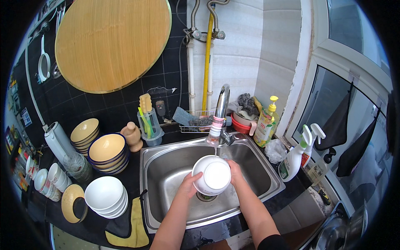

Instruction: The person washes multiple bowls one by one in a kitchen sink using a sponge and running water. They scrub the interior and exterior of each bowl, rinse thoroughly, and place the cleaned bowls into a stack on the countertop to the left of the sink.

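Observation:
A white bowl (216,175) is held over the steel sink (166,175), turned so that its round base faces me. My left hand (189,184) grips its left side, the thumb lying on the outer wall. On the other side my right hand (236,171) is closed round the rim, its fingers partly hidden behind the bowl. Water runs from the chrome tap (223,100), through a pink and white striped nozzle (215,130), onto the bowl's far edge. Below the bowl, the drain (206,197) shows in part.
Left of the sink stand stacked white bowls (104,193), blue-rimmed bowls (107,148) and a yellow cloth (136,227). A wire rack (196,128) with sponges sits behind. At right are a yellow-pump soap bottle (266,123) and a white spray bottle (293,162).

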Tool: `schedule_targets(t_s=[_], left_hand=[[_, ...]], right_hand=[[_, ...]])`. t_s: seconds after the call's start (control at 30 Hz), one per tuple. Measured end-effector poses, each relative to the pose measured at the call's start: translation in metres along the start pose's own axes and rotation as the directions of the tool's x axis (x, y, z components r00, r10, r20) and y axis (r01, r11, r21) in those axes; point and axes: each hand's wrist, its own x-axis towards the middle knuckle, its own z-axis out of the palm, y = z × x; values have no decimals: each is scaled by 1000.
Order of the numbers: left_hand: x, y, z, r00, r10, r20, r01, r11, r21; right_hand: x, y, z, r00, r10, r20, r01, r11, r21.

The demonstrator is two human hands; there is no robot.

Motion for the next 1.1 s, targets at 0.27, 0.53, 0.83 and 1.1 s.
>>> schedule_targets(t_s=[0.27, 0.53, 0.83, 1.1], left_hand=[[-13, -5, 18, 999, 34, 4, -33, 934, 356], [0, -27, 3, 983, 185, -8, -144, 787, 600], [-4, -24, 19, 994, 81, -68, -18, 761, 649], [-6, -20, 9, 990, 121, -78, -37, 740, 672]], right_hand=[[-18, -23, 26, 999, 38, 28, -35, 995, -95], [-54, -19, 74, 558, -380, 738, 780, -64, -623], [-24, -6, 40, 822, -369, 433, 569, 559, -603], [-16, 4, 39, 878, -308, 366, 477, 640, -603]])
